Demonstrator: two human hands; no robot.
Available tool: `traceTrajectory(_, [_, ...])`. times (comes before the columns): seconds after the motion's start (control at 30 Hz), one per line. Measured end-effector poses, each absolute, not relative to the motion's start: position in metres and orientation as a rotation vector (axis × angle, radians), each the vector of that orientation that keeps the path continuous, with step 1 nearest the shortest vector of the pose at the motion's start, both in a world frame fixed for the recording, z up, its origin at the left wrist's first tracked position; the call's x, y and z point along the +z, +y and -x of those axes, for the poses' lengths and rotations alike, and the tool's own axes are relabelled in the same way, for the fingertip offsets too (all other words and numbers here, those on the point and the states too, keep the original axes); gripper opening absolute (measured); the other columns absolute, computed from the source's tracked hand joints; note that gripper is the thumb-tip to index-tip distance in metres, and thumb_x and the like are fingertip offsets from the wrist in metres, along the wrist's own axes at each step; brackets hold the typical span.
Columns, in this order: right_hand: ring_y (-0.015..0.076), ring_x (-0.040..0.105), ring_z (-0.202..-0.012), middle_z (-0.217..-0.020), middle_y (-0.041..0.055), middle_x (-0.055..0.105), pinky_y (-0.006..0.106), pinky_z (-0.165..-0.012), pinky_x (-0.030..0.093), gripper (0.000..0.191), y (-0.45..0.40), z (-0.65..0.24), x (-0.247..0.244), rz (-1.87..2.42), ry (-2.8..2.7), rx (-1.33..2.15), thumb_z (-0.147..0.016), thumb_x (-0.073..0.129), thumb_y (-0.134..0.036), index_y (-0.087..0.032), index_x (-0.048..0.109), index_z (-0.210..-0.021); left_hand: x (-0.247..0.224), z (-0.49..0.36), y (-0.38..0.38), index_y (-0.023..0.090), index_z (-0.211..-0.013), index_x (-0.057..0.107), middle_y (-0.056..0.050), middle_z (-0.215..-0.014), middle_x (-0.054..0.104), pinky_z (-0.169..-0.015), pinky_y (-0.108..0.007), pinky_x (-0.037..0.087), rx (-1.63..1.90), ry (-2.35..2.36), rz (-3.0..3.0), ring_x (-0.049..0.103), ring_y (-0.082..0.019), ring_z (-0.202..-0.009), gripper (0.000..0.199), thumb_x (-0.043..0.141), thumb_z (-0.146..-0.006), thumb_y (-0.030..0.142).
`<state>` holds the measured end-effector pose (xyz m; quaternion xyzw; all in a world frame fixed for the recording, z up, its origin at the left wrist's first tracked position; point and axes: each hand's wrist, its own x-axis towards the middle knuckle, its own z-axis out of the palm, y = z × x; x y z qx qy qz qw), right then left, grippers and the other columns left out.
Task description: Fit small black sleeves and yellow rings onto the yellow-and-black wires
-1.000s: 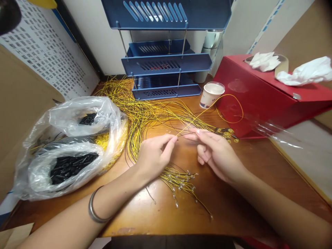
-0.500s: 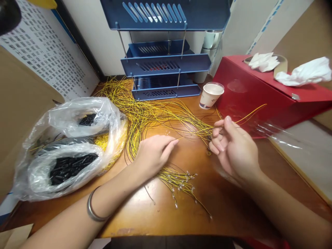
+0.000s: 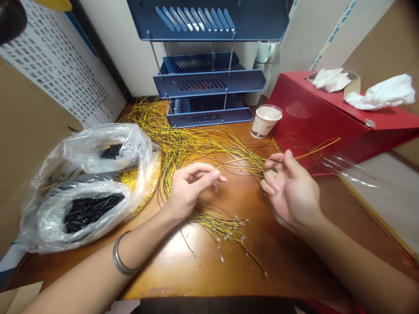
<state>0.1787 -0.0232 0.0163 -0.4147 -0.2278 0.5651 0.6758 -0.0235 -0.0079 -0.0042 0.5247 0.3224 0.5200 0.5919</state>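
Note:
A thin yellow wire (image 3: 234, 162) stretches between my two hands above the table. My left hand (image 3: 188, 189) is closed in a loose pinch at the wire's left part, thumb against the curled fingers. My right hand (image 3: 291, 189) pinches the wire between thumb and forefinger, and a looped yellow end (image 3: 322, 146) sticks out beyond it to the right. A small dark piece (image 3: 273, 169) shows at my right fingers; its kind is unclear. Behind lies a large bundle of yellow and dark wires (image 3: 196, 141). Below my left hand, other wires (image 3: 225, 229) end in small clear tips.
Plastic bags (image 3: 88, 161) at left hold black tubular pieces (image 3: 93, 211) and yellow rings (image 3: 131, 176). A blue tray rack (image 3: 209, 83) stands at the back. A paper cup (image 3: 266, 122) is beside a red box (image 3: 304, 113) with tissues (image 3: 381, 92) on top.
My left hand has shifted slightly left, and its fingers have loosened from a tight pinch. My right hand has moved slightly left; a dark piece now shows at its fingers.

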Motion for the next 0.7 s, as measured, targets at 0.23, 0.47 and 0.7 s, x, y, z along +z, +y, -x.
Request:
traceTrajectory(0.23, [0.0017, 0.032, -0.033, -0.075, -0.0017, 0.059, 0.015, -0.029, 0.026, 0.036, -0.028, -0.168, 0.017, 0.883, -0.462, 1.432, -0.101, 0.043, -0.036, -0.017, 0.069, -0.086, -0.009, 0.029, -0.009, 0.022, -0.126, 0.067, -0.012, -0.135, 0.062, -0.075, -0.028, 0.056, 1.000, 0.377, -1.298, 0.068, -0.019, -0.090, 0.045, 0.070, -0.084, 0.041])
traceTrajectory(0.47, [0.0016, 0.032, -0.033, -0.072, -0.0014, 0.060, 0.014, -0.028, 0.026, 0.039, -0.028, -0.167, 0.018, 0.888, -0.425, 1.423, -0.101, 0.041, -0.035, -0.016, 0.069, -0.082, -0.004, 0.027, -0.014, 0.016, -0.094, 0.071, -0.010, -0.101, 0.073, -0.078, -0.029, 0.050, 1.048, 0.419, -1.392, 0.063, -0.017, -0.084, 0.027, 0.068, -0.086, 0.042])
traceTrajectory(0.7, [0.0028, 0.032, -0.033, -0.068, -0.0014, 0.058, 0.015, -0.028, 0.026, 0.040, -0.025, -0.172, 0.019, 0.896, -0.380, 1.303, -0.101, 0.042, -0.036, -0.015, 0.066, -0.077, -0.003, 0.023, -0.010, 0.018, -0.079, 0.071, -0.005, -0.092, 0.077, -0.058, -0.023, 0.050, 1.304, 0.574, -1.025, 0.064, -0.010, -0.061, 0.024, 0.064, -0.089, 0.039])
